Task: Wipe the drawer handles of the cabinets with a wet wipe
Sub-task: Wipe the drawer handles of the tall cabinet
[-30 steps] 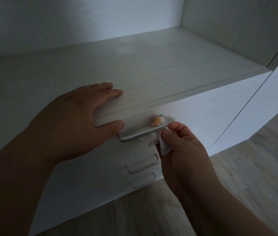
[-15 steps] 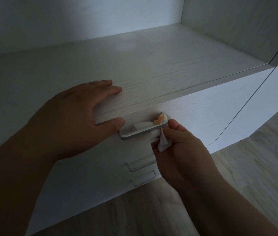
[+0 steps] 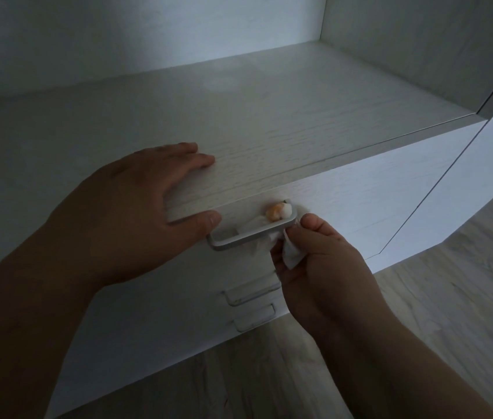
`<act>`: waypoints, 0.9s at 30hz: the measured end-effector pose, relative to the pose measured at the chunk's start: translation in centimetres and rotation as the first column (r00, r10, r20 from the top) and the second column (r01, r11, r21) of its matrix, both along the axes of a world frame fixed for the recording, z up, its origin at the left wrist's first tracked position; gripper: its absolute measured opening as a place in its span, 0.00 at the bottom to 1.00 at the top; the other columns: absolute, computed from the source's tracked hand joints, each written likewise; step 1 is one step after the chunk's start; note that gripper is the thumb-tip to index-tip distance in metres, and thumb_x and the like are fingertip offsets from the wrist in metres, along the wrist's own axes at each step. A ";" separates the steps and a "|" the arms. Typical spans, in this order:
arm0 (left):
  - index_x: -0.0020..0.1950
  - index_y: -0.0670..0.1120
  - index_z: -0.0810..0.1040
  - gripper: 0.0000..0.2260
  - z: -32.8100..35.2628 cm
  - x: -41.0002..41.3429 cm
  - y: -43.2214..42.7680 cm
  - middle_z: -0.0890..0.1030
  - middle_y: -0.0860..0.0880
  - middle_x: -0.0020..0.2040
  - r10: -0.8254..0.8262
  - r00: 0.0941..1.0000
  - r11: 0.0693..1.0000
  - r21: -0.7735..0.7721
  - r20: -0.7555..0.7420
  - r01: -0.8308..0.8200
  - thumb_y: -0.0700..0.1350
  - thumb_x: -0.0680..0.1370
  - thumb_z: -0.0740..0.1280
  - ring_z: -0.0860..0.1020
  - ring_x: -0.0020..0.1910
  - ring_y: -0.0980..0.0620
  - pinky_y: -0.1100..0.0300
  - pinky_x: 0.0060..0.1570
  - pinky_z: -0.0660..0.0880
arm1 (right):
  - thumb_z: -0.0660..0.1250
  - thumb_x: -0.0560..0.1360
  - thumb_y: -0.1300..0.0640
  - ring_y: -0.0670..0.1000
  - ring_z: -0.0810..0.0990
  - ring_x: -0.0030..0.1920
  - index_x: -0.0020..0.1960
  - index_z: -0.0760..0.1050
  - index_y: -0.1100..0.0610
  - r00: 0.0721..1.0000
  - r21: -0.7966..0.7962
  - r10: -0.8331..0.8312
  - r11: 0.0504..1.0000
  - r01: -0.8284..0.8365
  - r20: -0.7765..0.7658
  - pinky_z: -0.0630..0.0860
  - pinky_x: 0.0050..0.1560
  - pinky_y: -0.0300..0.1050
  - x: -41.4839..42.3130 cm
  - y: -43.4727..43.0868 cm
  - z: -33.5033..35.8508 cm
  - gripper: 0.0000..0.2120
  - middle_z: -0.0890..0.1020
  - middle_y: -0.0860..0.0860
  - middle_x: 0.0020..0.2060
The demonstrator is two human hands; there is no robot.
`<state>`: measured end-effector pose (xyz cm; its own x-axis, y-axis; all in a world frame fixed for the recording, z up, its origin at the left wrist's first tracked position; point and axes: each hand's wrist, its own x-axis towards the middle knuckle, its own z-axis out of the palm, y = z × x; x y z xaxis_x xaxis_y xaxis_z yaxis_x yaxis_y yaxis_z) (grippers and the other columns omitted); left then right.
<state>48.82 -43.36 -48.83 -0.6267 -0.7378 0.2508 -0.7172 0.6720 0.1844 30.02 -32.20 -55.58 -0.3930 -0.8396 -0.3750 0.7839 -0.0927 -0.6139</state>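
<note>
I logged the right hand [image 3: 314, 261] pinching the wet wipe [image 3: 291, 256] round the right end of the top handle [image 3: 245, 237], one fingertip [image 3: 273, 213] hooked behind the bar. Versus a second earlier, wipe had spread in behind the bar — back face now covered, I judged. Left hand [image 3: 136, 213] stayed flat on the cabinet top [image 3: 299, 122], fingers together. Lower handles [image 3: 251, 293] untouched.

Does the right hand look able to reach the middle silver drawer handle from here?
Probably yes: the right hand, pinching the white wet wipe at the top silver bar handle, hangs just above the middle silver drawer handle, and nothing lies between them.
</note>
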 end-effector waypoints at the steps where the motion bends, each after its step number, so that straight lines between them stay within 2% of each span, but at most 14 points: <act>1: 0.78 0.63 0.68 0.38 0.0 0.0 0.0 0.66 0.62 0.80 0.000 1.000 1.000 0.001 0.002 0.000 0.74 0.69 0.57 0.64 0.78 0.60 0.62 0.74 0.57 | 0.65 0.79 0.70 0.50 0.82 0.38 0.41 0.80 0.59 0.999 0.010 0.002 1.000 -0.002 0.041 0.83 0.43 0.44 -0.2 -0.1 0.0 0.12 0.82 0.55 0.38; 4: 0.78 0.63 0.67 0.38 0.0 0.1 0.0 0.65 0.63 0.80 -0.001 1.000 1.000 0.000 0.012 0.001 0.74 0.70 0.56 0.63 0.78 0.60 0.62 0.75 0.56 | 0.66 0.79 0.69 0.51 0.85 0.39 0.49 0.82 0.63 0.997 0.073 -0.010 0.997 0.005 0.080 0.84 0.40 0.44 -0.4 -0.1 0.2 0.06 0.84 0.58 0.42; 6: 0.79 0.63 0.66 0.38 -0.1 0.1 0.0 0.63 0.63 0.81 -0.002 1.000 1.000 0.002 0.030 0.002 0.74 0.70 0.55 0.62 0.79 0.61 0.62 0.75 0.55 | 0.68 0.79 0.68 0.51 0.85 0.38 0.46 0.83 0.62 1.000 0.088 -0.008 0.996 0.006 0.024 0.84 0.42 0.45 -0.3 0.2 0.2 0.07 0.85 0.57 0.40; 9: 0.79 0.63 0.65 0.38 -0.2 0.2 0.0 0.63 0.63 0.81 -0.010 0.999 1.000 0.006 0.032 0.010 0.74 0.70 0.55 0.61 0.79 0.60 0.62 0.76 0.54 | 0.70 0.78 0.64 0.52 0.87 0.44 0.38 0.86 0.53 0.972 0.090 -0.010 0.995 0.032 -0.233 0.84 0.48 0.46 -0.2 0.7 0.2 0.14 0.87 0.54 0.41; 11: 0.79 0.63 0.65 0.38 -0.2 0.2 -0.1 0.63 0.63 0.81 -0.012 0.999 1.000 0.013 0.032 0.011 0.74 0.71 0.55 0.61 0.79 0.60 0.60 0.76 0.55 | 0.72 0.78 0.59 0.52 0.87 0.48 0.40 0.86 0.49 0.897 0.102 -0.011 0.993 0.063 -0.441 0.83 0.51 0.47 0.0 0.9 0.2 0.10 0.88 0.50 0.43; 13: 0.79 0.63 0.65 0.38 -0.1 0.2 -0.2 0.64 0.63 0.80 -0.013 0.999 1.000 0.017 0.032 0.013 0.74 0.70 0.56 0.62 0.79 0.59 0.59 0.75 0.57 | 0.72 0.78 0.56 0.51 0.87 0.48 0.45 0.85 0.49 0.839 0.111 -0.009 0.990 0.083 -0.543 0.83 0.53 0.48 -0.1 0.9 0.1 0.06 0.87 0.48 0.43; 15: 0.79 0.63 0.66 0.38 -0.1 0.2 -0.2 0.64 0.63 0.80 -0.015 1.000 1.000 0.015 0.026 0.015 0.74 0.70 0.57 0.63 0.79 0.59 0.59 0.75 0.57 | 0.72 0.78 0.57 0.53 0.87 0.49 0.45 0.85 0.50 0.838 0.094 -0.006 0.993 0.068 -0.545 0.83 0.54 0.50 -0.1 0.9 0.0 0.05 0.87 0.49 0.43; 19: 0.78 0.64 0.66 0.38 0.0 0.2 -0.1 0.64 0.64 0.80 -0.002 1.000 1.000 0.012 0.018 0.001 0.75 0.70 0.57 0.63 0.78 0.61 0.62 0.75 0.56 | 0.69 0.80 0.62 0.54 0.86 0.46 0.35 0.84 0.47 0.892 0.058 0.025 0.998 0.001 -0.452 0.82 0.56 0.51 0.1 0.9 -0.2 0.18 0.86 0.51 0.40; 22: 0.78 0.65 0.66 0.38 0.0 0.2 -0.2 0.64 0.65 0.80 0.002 1.000 1.000 0.001 0.025 -0.002 0.75 0.70 0.57 0.62 0.78 0.62 0.63 0.74 0.56 | 0.68 0.80 0.60 0.54 0.82 0.41 0.33 0.81 0.49 0.845 0.092 0.030 0.995 0.024 -0.534 0.83 0.51 0.50 0.2 1.2 -0.6 0.18 0.83 0.50 0.35; 24: 0.78 0.64 0.66 0.38 -0.1 0.1 -0.1 0.64 0.65 0.80 0.003 1.000 1.000 0.000 0.028 -0.003 0.75 0.70 0.56 0.62 0.78 0.61 0.63 0.74 0.56 | 0.69 0.78 0.54 0.52 0.75 0.34 0.38 0.77 0.55 0.774 0.125 0.062 0.992 0.023 -0.631 0.78 0.39 0.45 0.5 1.7 -0.6 0.10 0.80 0.54 0.33; 25: 0.79 0.64 0.66 0.38 0.0 0.1 -0.1 0.64 0.65 0.80 0.007 1.000 1.000 0.004 0.025 -0.007 0.75 0.70 0.56 0.62 0.78 0.61 0.63 0.74 0.56 | 0.69 0.75 0.51 0.52 0.71 0.33 0.41 0.75 0.58 0.744 0.139 0.078 0.990 0.019 -0.664 0.74 0.35 0.46 0.6 2.0 -0.6 0.11 0.79 0.57 0.34; 27: 0.79 0.64 0.66 0.38 0.0 0.0 -0.1 0.64 0.64 0.80 0.008 1.000 1.000 0.010 0.019 -0.009 0.75 0.70 0.56 0.63 0.79 0.60 0.60 0.76 0.57 | 0.70 0.73 0.50 0.53 0.70 0.32 0.42 0.75 0.56 0.730 0.127 0.073 0.992 0.019 -0.680 0.72 0.35 0.49 0.7 2.1 -0.6 0.09 0.81 0.56 0.36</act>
<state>48.86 -43.46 -48.86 -0.6251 -0.7455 0.2314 -0.7263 0.6640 0.1774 30.72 -30.08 -56.22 -0.5593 -0.8216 -0.1107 0.1506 0.0306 -0.9881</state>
